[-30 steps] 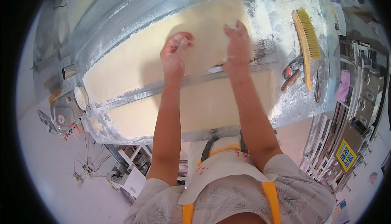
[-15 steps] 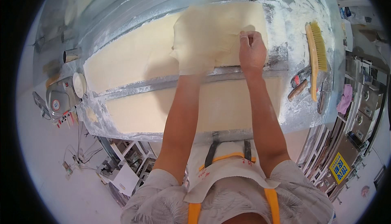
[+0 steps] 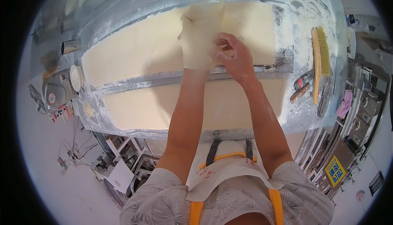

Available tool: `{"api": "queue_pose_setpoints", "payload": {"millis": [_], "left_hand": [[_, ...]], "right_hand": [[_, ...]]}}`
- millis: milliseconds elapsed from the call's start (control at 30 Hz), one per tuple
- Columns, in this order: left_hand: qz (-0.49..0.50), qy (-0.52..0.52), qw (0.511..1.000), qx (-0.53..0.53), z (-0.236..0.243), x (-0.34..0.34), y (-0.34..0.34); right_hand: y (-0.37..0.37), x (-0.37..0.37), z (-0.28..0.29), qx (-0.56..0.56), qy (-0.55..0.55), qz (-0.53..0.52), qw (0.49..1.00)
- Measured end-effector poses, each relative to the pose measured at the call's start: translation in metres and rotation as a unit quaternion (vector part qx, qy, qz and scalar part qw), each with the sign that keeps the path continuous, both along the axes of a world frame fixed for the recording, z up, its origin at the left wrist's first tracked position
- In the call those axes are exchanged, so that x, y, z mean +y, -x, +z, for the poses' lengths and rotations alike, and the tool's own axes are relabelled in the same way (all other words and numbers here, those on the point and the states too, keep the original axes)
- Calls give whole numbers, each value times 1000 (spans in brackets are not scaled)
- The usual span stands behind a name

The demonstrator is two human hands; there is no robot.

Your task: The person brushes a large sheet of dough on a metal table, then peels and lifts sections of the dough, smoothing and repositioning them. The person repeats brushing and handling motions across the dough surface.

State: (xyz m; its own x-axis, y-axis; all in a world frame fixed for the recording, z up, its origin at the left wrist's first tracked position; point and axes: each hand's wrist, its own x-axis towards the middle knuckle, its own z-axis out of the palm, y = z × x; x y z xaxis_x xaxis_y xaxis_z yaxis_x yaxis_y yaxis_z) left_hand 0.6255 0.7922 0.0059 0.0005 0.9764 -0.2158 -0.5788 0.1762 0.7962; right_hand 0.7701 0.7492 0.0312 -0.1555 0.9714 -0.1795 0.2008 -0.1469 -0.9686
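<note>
Dough piece looks pale cream, thin and uneven-edged.

This looks like a dough workshop or commercial kitchen: a wide tabletop dusted with flour, long flat dough sheets on it, a brush at the right, steel-fronted units beyond, and an apron on the person.

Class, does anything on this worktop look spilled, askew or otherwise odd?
White flour lies in uneven smears over the right end of the worktop, around the wooden-handled brush. It looks spilled, though it may be ordinary dusting for the dough sheets.
</note>
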Motion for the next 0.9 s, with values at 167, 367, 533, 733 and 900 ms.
{"api": "queue_pose_setpoints", "payload": {"millis": [167,367,533,733,900], "left_hand": [[73,70,984,145,35,-1,-12],[179,42,983,27,-2,-4,30],[189,53,874,443,29,-10,48],[107,-6,784,612,106,-11,29],[300,-114,764,559,-9,30,-43]], "right_hand": [[-13,12,-10,-97,-80,59,990],[-67,25,40,-199,-122,116,965],[-140,35,37,-299,-143,150,931],[-55,28,35,108,-74,2,991],[51,35,21,326,65,-67,941]]}}
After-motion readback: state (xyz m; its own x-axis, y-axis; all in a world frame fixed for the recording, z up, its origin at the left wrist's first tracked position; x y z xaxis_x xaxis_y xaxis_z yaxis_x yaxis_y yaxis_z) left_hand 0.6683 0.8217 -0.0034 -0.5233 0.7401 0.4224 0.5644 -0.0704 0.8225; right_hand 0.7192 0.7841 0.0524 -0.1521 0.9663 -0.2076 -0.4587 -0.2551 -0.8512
